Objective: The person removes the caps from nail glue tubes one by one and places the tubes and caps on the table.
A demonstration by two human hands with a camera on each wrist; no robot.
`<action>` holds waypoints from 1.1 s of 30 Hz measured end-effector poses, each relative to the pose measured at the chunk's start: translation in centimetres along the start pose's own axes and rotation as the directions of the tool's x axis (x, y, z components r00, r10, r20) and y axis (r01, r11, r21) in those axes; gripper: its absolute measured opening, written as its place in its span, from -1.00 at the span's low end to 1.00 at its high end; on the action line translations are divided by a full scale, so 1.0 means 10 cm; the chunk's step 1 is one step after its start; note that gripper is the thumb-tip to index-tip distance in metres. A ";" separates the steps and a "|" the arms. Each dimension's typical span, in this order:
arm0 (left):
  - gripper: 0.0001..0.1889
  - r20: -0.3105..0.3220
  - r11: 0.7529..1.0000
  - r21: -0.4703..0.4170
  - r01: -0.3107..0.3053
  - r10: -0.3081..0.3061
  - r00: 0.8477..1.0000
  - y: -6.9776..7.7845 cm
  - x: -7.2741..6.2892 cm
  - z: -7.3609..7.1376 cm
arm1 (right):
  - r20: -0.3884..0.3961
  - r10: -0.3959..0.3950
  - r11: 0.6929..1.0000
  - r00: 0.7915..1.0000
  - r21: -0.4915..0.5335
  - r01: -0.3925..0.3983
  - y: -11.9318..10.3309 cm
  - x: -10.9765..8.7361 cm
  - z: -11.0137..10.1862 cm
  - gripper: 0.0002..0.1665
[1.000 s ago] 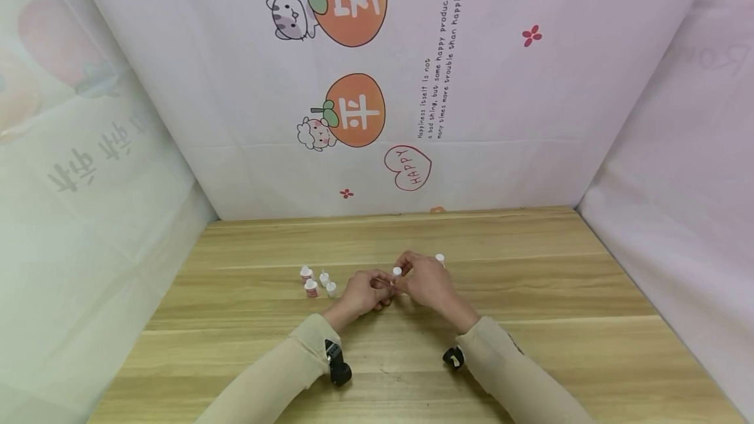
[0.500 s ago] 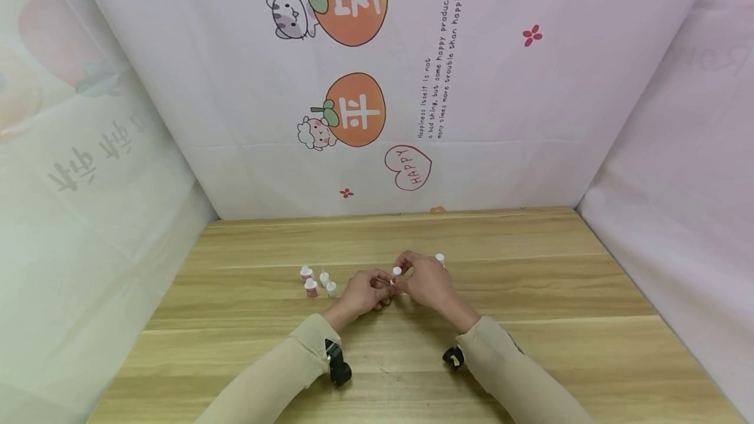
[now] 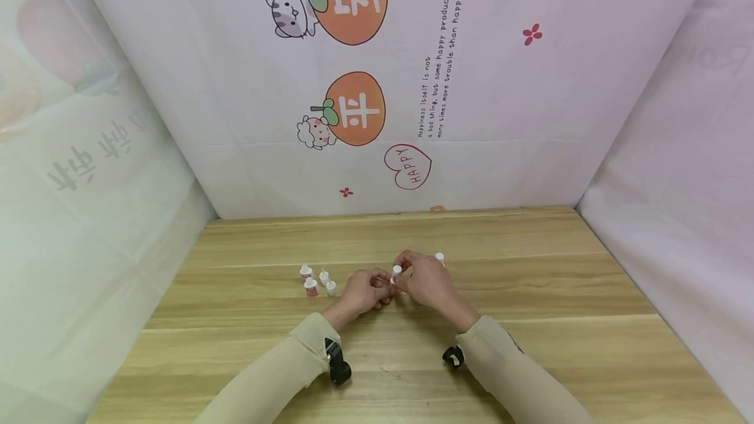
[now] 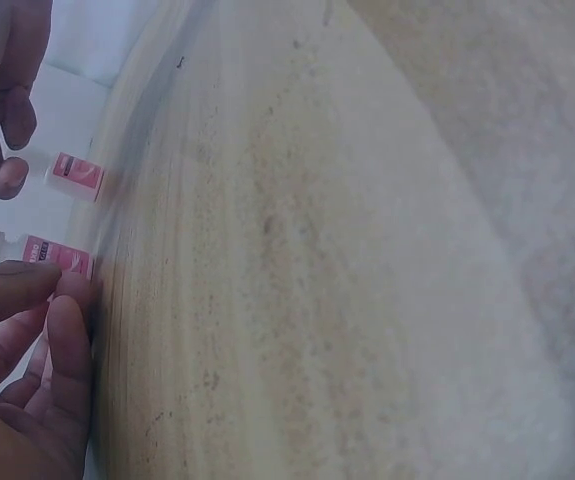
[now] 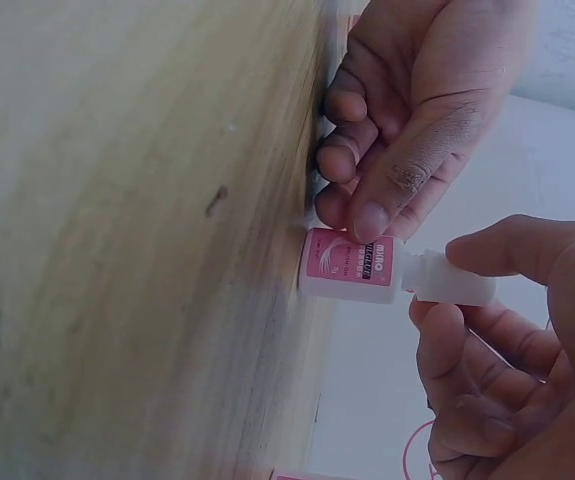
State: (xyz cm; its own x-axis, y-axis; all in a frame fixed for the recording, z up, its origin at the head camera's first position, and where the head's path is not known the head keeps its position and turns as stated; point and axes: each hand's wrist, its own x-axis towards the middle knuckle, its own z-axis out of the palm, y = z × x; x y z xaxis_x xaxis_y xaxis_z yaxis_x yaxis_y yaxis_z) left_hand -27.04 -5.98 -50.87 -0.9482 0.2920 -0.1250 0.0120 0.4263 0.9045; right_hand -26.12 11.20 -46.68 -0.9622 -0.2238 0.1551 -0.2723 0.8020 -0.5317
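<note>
In the right wrist view, a small glue bottle (image 5: 347,265) with a pink label stands on the wooden table. My left hand (image 3: 362,291) holds its lower body between thumb and fingers. The thumb and fingers of my right hand (image 3: 427,280) pinch the white cap (image 5: 457,280) at the bottle's neck. Whether the cap sits fully down on the neck I cannot tell. A second pink-labelled bottle (image 4: 75,178) stands just beyond my right hand, and its white top (image 3: 440,258) shows in the head view.
Left of my hands stand two more pink-labelled bottles (image 3: 311,288). Beside them are two small white pieces (image 3: 331,289) with thin tips. The wooden table (image 3: 501,371) meets a printed white cloth wall (image 3: 501,149) at the back, with more cloth at both sides.
</note>
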 end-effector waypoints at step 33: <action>-0.82 0.005 1.000 -0.011 0.005 -0.005 1.000 0.00 0.00 0.00 | -0.001 0.012 1.000 1.000 0.008 -0.012 -0.02 0.00 -0.03 -0.78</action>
State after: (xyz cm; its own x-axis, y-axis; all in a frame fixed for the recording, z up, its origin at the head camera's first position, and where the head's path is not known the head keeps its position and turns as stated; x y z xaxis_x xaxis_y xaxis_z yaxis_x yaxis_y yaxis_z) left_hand -27.08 -5.99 -50.89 -0.9467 0.2939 -0.1316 0.0037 0.4184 0.9082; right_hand -26.08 11.16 -46.35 -0.9655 -0.2135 0.1490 -0.2604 0.8005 -0.5398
